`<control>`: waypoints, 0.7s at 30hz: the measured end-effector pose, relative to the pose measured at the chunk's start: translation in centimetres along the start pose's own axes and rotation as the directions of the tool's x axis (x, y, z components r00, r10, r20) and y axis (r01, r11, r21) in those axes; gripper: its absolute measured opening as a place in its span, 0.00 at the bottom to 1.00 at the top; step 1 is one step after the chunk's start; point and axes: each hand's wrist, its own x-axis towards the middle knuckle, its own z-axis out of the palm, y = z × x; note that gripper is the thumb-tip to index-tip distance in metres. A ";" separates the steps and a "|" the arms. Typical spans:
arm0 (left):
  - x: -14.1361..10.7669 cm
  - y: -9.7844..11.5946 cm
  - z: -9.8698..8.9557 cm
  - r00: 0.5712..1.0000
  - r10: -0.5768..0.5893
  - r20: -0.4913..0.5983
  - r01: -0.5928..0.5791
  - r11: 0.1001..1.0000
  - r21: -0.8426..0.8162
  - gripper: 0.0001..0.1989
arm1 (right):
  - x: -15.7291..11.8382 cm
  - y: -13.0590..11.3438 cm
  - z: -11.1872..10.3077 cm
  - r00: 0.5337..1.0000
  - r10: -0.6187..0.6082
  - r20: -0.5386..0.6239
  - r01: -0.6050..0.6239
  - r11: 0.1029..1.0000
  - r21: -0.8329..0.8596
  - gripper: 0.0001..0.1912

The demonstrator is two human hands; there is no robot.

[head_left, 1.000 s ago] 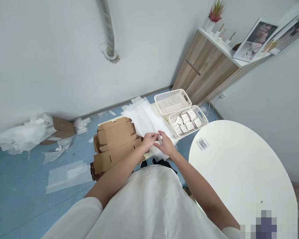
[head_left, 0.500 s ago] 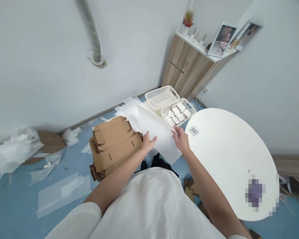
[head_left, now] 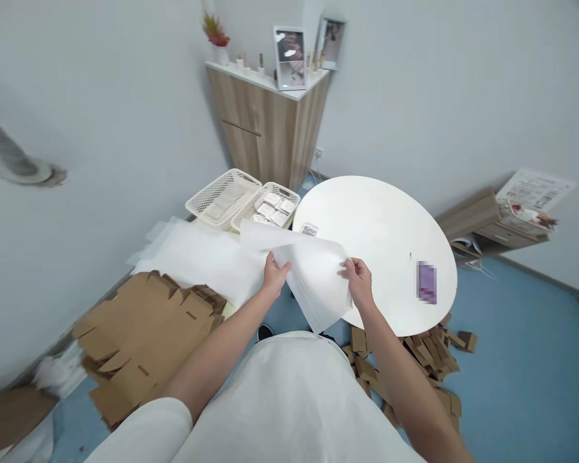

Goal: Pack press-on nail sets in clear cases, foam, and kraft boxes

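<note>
A thin white packing sheet (head_left: 317,273) is lifted between my hands, over the near-left edge of the round table. My left hand (head_left: 275,278) grips its left edge with thumb and fingers. At the opposite side, my right hand (head_left: 360,281) pinches the sheet's edge, fingers bent around it. The sheet curves, and its lower corner hangs toward my shirt. To the left lies a stack of similar white sheets (head_left: 188,254). Just behind the lifted sheet sits a small clear case (head_left: 309,229) on the white round table (head_left: 367,218), partly covered by it.
Flattened brown cardboard boxes (head_left: 139,334) are piled at the left. Two white baskets stand behind the sheets; one basket (head_left: 289,193) holds small white packets. A purple, pixelated item (head_left: 427,283) lies on the table. Small brown boxes (head_left: 434,354) litter the floor below. A wooden cabinet (head_left: 275,128) fills the corner.
My view has turned right. The white sheet has come up off the stack and moved over to the table's edge, now held by both hands. My left hand has closed on it.
</note>
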 end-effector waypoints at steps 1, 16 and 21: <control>0.1 0.1 1.6 0.999 0.021 0.024 -0.021 1.000 0.021 0.30 | 0.1 0.7 -1.7 0.999 0.017 -0.037 -0.017 1.000 -0.004 0.15; 2.3 -1.8 18.8 0.963 0.050 0.266 -0.165 0.888 0.429 0.42 | 0.0 11.4 -17.4 0.956 0.263 -0.131 -0.278 0.955 -0.107 0.16; 2.4 -2.1 21.6 0.969 -0.012 0.248 -0.120 0.853 0.508 0.41 | -0.6 13.0 -18.3 0.931 0.351 -0.098 -0.356 0.934 -0.030 0.14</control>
